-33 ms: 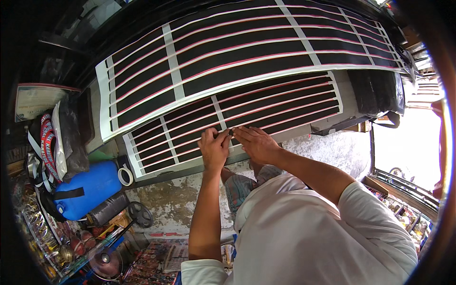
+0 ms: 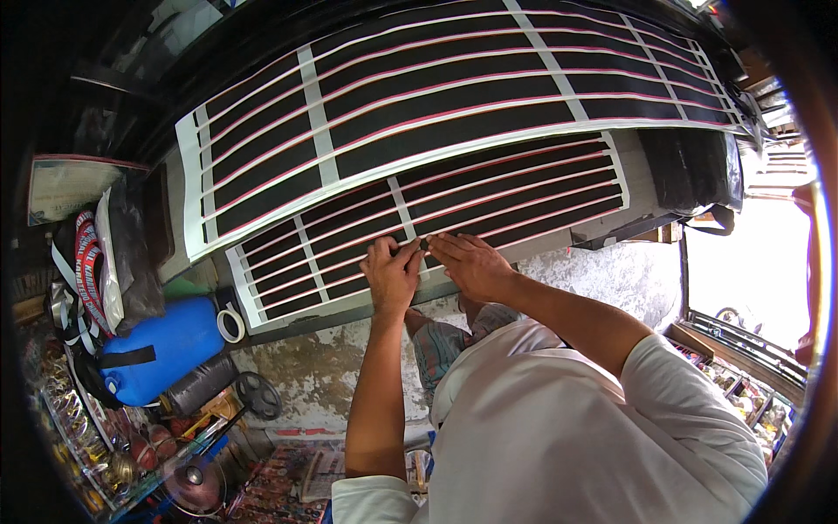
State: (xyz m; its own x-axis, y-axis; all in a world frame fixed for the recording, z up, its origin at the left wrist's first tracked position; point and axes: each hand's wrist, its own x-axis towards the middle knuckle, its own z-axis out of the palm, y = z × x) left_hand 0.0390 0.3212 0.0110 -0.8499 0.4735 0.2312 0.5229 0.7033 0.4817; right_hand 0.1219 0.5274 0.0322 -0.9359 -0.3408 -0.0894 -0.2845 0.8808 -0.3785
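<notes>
A smaller sheet [image 2: 345, 229] with black panels split by white and red lines lies on the grey work table. My left hand [image 2: 391, 272] rests on its near edge, thumb and fingers drawn together in a pinch; what sits between them is too small to make out. Right beside it, my right hand [image 2: 476, 269] lies on the same edge with fingers stretched out toward the left fingertips. Between the two hands shows a tiny dark spot. Beyond them a larger sheet [image 2: 436, 106] of the same pattern overlaps the far side of the smaller one.
At the table's left end hangs a tape roll [image 2: 230, 326], near a blue plastic drum [image 2: 166, 349]. Red lettered straps [image 2: 87, 262] and plastic bags hang at the left. A black wrapped bundle [image 2: 694, 170] sits at the table's right. Below left stands a fan [image 2: 195, 479].
</notes>
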